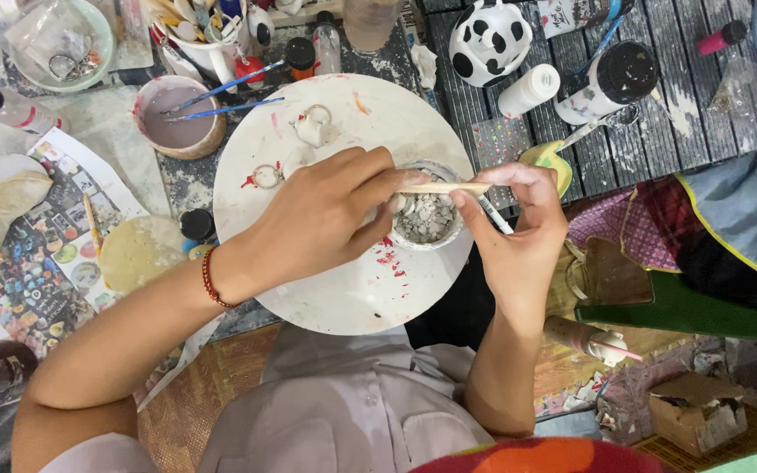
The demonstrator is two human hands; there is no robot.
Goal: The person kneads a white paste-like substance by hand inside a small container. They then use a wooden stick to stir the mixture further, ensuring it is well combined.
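On the round white board (343, 289), the left hand (326, 219) pinches one end of a flat wooden stick (444, 188) over a small cup (428, 219) of grey-white paste. The right hand (519, 219) curls around the stick's other end, gripping a thin tool too. Paste looks lumpy, mixing seemingly unfinished.

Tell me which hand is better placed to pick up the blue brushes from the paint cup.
Left, probably. The left hand lies on the side of the paint cup and blue brushes; the right hand grips a wooden stick beyond the small bowl.
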